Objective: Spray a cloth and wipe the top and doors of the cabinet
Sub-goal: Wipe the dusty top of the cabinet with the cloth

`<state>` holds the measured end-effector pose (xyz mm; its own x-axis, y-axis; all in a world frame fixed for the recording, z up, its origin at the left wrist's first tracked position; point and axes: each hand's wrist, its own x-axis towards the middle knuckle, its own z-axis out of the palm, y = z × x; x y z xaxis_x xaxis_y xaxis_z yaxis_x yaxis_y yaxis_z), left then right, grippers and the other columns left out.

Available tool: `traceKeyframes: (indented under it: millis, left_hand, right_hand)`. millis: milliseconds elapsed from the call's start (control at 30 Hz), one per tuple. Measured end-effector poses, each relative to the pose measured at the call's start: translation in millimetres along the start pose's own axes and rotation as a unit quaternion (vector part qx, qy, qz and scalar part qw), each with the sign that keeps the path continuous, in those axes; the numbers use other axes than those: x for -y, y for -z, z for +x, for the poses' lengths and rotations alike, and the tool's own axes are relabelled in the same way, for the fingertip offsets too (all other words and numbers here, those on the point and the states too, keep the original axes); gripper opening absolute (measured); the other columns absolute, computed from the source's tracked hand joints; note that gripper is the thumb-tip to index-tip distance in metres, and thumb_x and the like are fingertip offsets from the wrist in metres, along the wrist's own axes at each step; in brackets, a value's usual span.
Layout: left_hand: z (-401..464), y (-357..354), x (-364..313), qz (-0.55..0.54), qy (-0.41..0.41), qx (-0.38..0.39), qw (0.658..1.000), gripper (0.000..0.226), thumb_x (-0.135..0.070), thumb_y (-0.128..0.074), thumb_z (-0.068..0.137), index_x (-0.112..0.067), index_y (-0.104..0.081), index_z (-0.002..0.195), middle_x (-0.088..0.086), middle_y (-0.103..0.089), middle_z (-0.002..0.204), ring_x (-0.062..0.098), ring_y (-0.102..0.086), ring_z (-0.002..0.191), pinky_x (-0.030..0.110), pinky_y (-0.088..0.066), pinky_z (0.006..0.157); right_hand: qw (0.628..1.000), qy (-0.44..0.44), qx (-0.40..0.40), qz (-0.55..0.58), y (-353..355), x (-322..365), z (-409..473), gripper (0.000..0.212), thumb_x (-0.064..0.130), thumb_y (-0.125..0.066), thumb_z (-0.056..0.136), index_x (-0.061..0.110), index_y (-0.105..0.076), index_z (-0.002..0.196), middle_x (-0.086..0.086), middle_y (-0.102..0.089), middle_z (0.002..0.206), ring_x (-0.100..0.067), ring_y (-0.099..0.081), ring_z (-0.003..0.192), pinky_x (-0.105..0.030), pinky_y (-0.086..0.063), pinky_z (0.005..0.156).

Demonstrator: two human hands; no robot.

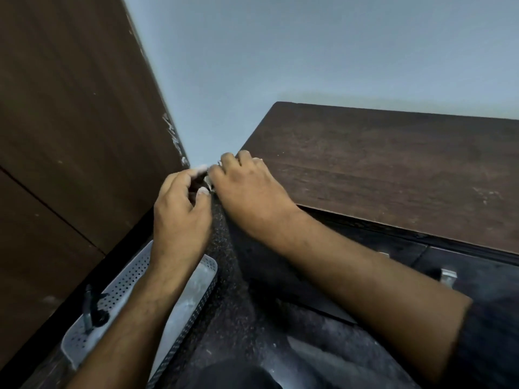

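While the cabinet top [393, 164] runs long from its near-left corner away to the right, both curled hands meet at that corner, left hand [182, 209] and right hand [247, 189] pinching a small pale cloth [208, 181] between them.

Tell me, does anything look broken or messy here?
Yes. The tall wooden panel on the left has a chipped, pale edge near the wall corner, and the cabinet top shows pale scuff marks toward its right side.

Both forearms are bare; the left hand [179, 209] wears nothing, the right hand [247, 189] has a pale ring (blurred), and a dark sleeve [488, 341] covers the right upper arm.
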<state>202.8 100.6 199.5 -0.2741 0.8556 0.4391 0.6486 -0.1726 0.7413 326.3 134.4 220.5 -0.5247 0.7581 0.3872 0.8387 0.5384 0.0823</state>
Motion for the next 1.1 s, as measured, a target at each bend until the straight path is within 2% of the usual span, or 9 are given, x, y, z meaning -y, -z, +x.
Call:
traceKeyframes:
  millis: [67, 200, 267, 500, 567, 667, 800, 933, 1100]
  left_hand:
    - [2.4, 8.7, 5.5, -0.004, 0.021, -0.004, 1.000, 0.042, -0.008, -0.050, 0.090, -0.023, -0.064, 0.128, -0.008, -0.062, 0.123, 0.003, -0.059, 0.110, 0.021, -0.048, 0.096]
    - [0.6, 20.5, 16.8, -0.009, 0.040, -0.007, 0.999, 0.047, -0.008, -0.049, 0.085, -0.025, -0.066, 0.126, -0.012, -0.065, 0.118, -0.005, -0.060, 0.104, 0.004, -0.045, 0.084]
    - [-1.1, 22.2, 22.5, -0.017, 0.045, -0.007, 0.999, 0.047, -0.011, -0.048, 0.084, -0.025, -0.066, 0.125, -0.012, -0.065, 0.115, -0.004, -0.061, 0.101, 0.002, -0.043, 0.083]
    - [-3.0, 9.7, 11.0, -0.009, 0.025, 0.017, 1.000, 0.045, -0.003, -0.051, 0.087, -0.019, -0.066, 0.126, -0.008, -0.065, 0.118, 0.000, -0.061, 0.103, 0.003, -0.043, 0.086]
    - [-3.6, 6.8, 2.2, 0.013, -0.002, 0.019, 1.000, 0.043, -0.002, -0.052, 0.087, -0.017, -0.066, 0.125, -0.006, -0.065, 0.120, 0.003, -0.061, 0.106, 0.001, -0.040, 0.088]
    - [-2.1, 6.1, -7.1, 0.062, -0.055, 0.004, 0.997, 0.042, 0.001, -0.055, 0.083, -0.009, -0.068, 0.121, 0.005, -0.066, 0.120, 0.017, -0.060, 0.112, 0.012, -0.038, 0.098]
    - [-9.5, -4.7, -22.7, 0.062, -0.126, 0.033, 0.989, 0.036, 0.004, -0.056, 0.083, -0.012, -0.072, 0.111, 0.002, -0.066, 0.112, 0.014, -0.059, 0.107, 0.008, -0.035, 0.098]
    - [-22.2, -27.5, -46.1, 0.090, -0.242, 0.083, 0.963, 0.029, -0.006, -0.053, 0.087, -0.009, -0.073, 0.108, 0.005, -0.065, 0.107, 0.024, -0.058, 0.105, 0.024, -0.038, 0.101]
    - [-31.4, -52.4, -74.5, 0.058, -0.318, 0.176, 0.930, 0.026, -0.010, -0.055, 0.091, -0.007, -0.073, 0.109, 0.004, -0.064, 0.106, 0.020, -0.057, 0.102, 0.022, -0.039, 0.096]
  right_hand:
    - [1.000, 0.005, -0.003, 0.002, -3.5, 5.8, 9.2, 0.029, 0.016, -0.041, 0.101, 0.012, -0.050, 0.128, -0.011, -0.052, 0.127, -0.031, -0.049, 0.117, -0.044, -0.043, 0.098]
    - [0.998, 0.049, 0.018, 0.031, 4.0, -22.2, -15.2, 0.038, 0.013, -0.047, 0.098, 0.012, -0.046, 0.136, -0.009, -0.050, 0.130, -0.027, -0.046, 0.114, -0.040, -0.043, 0.098]
    - [0.997, 0.058, 0.034, 0.026, 11.5, -37.4, -34.3, 0.042, 0.013, -0.048, 0.097, 0.013, -0.044, 0.140, -0.008, -0.050, 0.128, -0.026, -0.046, 0.111, -0.040, -0.045, 0.096]
    - [1.000, -0.013, 0.024, 0.010, 6.6, -18.3, -19.0, 0.033, 0.019, -0.044, 0.101, 0.011, -0.047, 0.133, -0.012, -0.050, 0.129, -0.031, -0.048, 0.114, -0.043, -0.043, 0.094]
    - [1.000, -0.020, 0.015, 0.003, 1.3, -4.1, -2.8, 0.031, 0.017, -0.042, 0.100, 0.011, -0.047, 0.130, -0.012, -0.050, 0.130, -0.033, -0.048, 0.117, -0.045, -0.043, 0.095]
    - [1.000, -0.019, 0.005, -0.005, 1.5, -4.6, -0.4, 0.031, 0.018, -0.037, 0.100, 0.013, -0.049, 0.128, -0.010, -0.051, 0.129, -0.032, -0.048, 0.118, -0.045, -0.044, 0.095]
    - [1.000, -0.004, 0.008, -0.007, 13.8, -45.7, -47.9, 0.036, 0.019, -0.034, 0.101, 0.016, -0.049, 0.134, -0.007, -0.051, 0.129, -0.028, -0.049, 0.113, -0.044, -0.045, 0.097]
    - [0.998, -0.022, 0.064, 0.016, 44.0, -97.4, -121.1, 0.042, 0.026, -0.030, 0.104, 0.018, -0.045, 0.142, -0.005, -0.050, 0.134, -0.026, -0.047, 0.117, -0.039, -0.040, 0.103]
    - [0.991, -0.087, 0.098, 0.020, 76.9, -150.9, -207.2, 0.048, 0.025, -0.051, 0.096, 0.021, -0.044, 0.143, 0.000, -0.048, 0.138, -0.021, -0.046, 0.122, -0.029, -0.037, 0.104]
